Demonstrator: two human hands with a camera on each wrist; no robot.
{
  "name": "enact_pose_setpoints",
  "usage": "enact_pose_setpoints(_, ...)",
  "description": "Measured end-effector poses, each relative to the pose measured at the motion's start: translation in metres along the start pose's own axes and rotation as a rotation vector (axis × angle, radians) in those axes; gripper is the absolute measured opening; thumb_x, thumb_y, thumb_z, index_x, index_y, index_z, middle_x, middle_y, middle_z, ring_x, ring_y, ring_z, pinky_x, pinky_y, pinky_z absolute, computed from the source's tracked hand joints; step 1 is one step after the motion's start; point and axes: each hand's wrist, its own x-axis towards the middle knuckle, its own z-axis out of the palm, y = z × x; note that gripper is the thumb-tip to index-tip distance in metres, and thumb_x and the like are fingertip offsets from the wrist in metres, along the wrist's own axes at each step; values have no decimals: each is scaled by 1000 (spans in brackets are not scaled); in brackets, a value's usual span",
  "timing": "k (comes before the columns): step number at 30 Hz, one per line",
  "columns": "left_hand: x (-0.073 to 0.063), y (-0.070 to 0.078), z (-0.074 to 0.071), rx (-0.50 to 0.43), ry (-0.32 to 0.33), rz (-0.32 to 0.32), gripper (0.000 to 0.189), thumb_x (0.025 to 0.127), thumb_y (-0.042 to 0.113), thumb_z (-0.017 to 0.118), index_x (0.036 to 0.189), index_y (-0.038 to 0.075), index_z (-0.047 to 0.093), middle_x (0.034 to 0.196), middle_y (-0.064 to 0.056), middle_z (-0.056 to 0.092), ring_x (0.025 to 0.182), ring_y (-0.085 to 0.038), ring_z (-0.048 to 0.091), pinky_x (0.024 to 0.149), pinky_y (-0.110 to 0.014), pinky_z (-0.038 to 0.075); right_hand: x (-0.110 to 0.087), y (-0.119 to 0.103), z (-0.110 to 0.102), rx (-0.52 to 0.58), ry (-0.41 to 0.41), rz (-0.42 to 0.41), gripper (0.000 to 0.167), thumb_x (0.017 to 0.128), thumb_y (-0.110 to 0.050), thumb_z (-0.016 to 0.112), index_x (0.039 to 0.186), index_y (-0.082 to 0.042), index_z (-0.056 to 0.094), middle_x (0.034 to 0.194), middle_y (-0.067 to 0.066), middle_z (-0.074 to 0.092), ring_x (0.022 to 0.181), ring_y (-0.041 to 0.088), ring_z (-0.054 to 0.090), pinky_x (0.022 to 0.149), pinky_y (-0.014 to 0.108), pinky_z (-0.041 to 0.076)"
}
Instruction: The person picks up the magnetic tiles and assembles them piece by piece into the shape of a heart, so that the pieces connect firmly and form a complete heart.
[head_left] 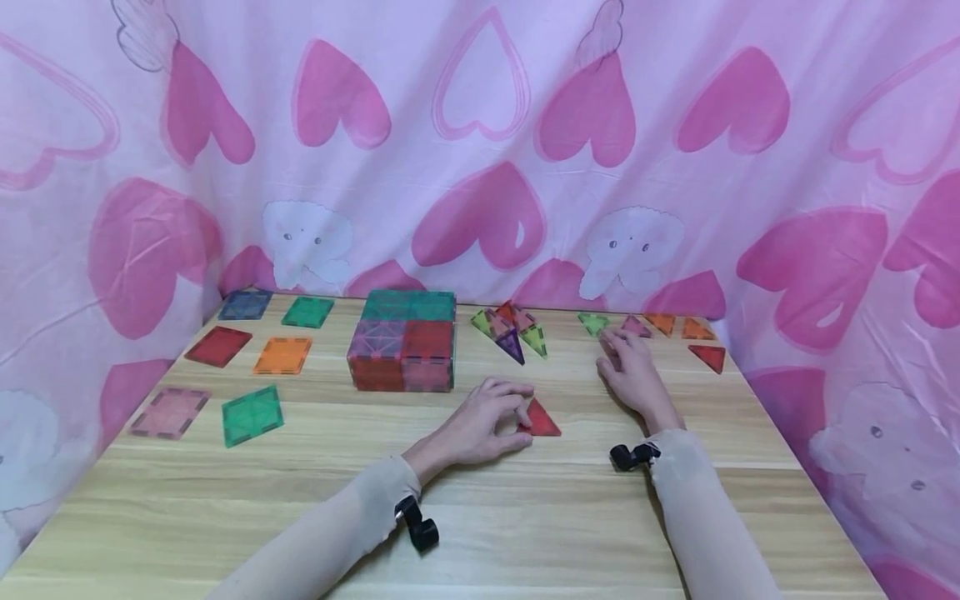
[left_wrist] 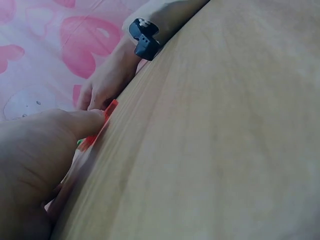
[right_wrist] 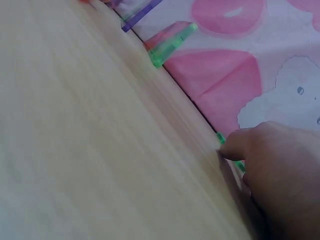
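Note:
My left hand (head_left: 480, 421) is low over the table near its middle, with thumb and curled fingers pinching the left side of a red triangle tile (head_left: 543, 419). In the left wrist view the thumb presses against this red tile (left_wrist: 111, 109). Farther right, my right hand (head_left: 633, 371) reaches toward the back, its fingertips right at the edge of a green triangle tile (head_left: 592, 322). In the right wrist view the thumb partly covers that green tile (right_wrist: 221, 137). A pink triangle tile (head_left: 637, 326) lies just beyond the right hand's fingers.
A box built of magnetic tiles (head_left: 402, 342) stands left of centre. Beside it is a cluster of colored triangle tiles (head_left: 508, 344). Several square tiles, one orange (head_left: 282, 356), lie at left. Orange (head_left: 697, 328) and red triangles (head_left: 707, 358) are at back right. A pink curtain (head_left: 480, 150) borders the table.

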Motion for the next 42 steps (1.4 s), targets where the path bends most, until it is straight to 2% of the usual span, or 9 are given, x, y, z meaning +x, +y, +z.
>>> enact_pose_setpoints(4,1,0,0,-24,28,8,20,97,31,89,92,24,70,159,-5,64,147,-26,50,127,-54,36,3,-4,2,-61,-56,-35,60,112,-14,64,165,6,45,170,31,41,153,56,32,125,68,24)
enact_pose_setpoints(9,0,0,0,-27,25,9,24,96,30,90,90,25,67,150,-1,70,144,-23,53,125,-54,38,3,-6,6,-88,-67,-62,56,113,-14,62,163,7,48,169,31,44,147,54,36,117,66,26)
enact_pose_setpoints(12,0,0,0,-92,45,10,25,93,20,93,103,20,70,141,-1,70,136,-20,59,121,-46,46,1,-5,9,-46,-25,-54,47,112,-9,63,156,6,57,158,31,52,142,53,39,116,66,30)
enact_pose_setpoints(16,0,-2,2,-199,109,18,51,85,1,95,128,12,69,132,-2,65,113,-16,65,98,-31,59,-2,-4,11,31,59,-51,28,108,1,64,135,6,71,130,29,60,126,49,47,106,61,39)
enact_pose_setpoints(19,0,-3,2,-208,142,13,67,84,-3,94,143,11,66,131,-2,64,104,-13,66,89,-27,59,-4,-3,12,57,103,-52,16,105,5,68,119,6,75,115,26,61,112,45,52,96,56,41)
enact_pose_setpoints(22,0,-3,2,-208,153,1,69,87,-2,92,150,9,64,131,-4,66,106,-12,68,90,-27,60,-5,-3,11,64,106,-24,9,102,3,75,112,3,77,118,26,61,118,46,50,101,57,40)
enact_pose_setpoints(27,0,-4,3,-194,163,-52,43,96,3,86,136,7,73,115,-1,76,98,-9,69,86,-27,60,-5,-2,10,62,81,-6,3,102,0,76,104,0,75,143,36,59,144,58,39,122,71,27)
enact_pose_setpoints(34,0,-1,2,-169,184,-96,24,98,8,86,120,12,78,107,2,80,93,-7,70,82,-27,60,-5,-1,9,39,89,1,21,108,5,64,128,5,69,130,30,62,132,52,49,117,66,33)
enact_pose_setpoints(42,0,-2,2,-167,183,-91,23,99,9,85,120,13,78,107,2,79,93,-6,70,82,-27,60,-6,-8,6,19,17,81,41,111,-15,70,146,5,65,147,33,51,143,52,34,119,68,32)
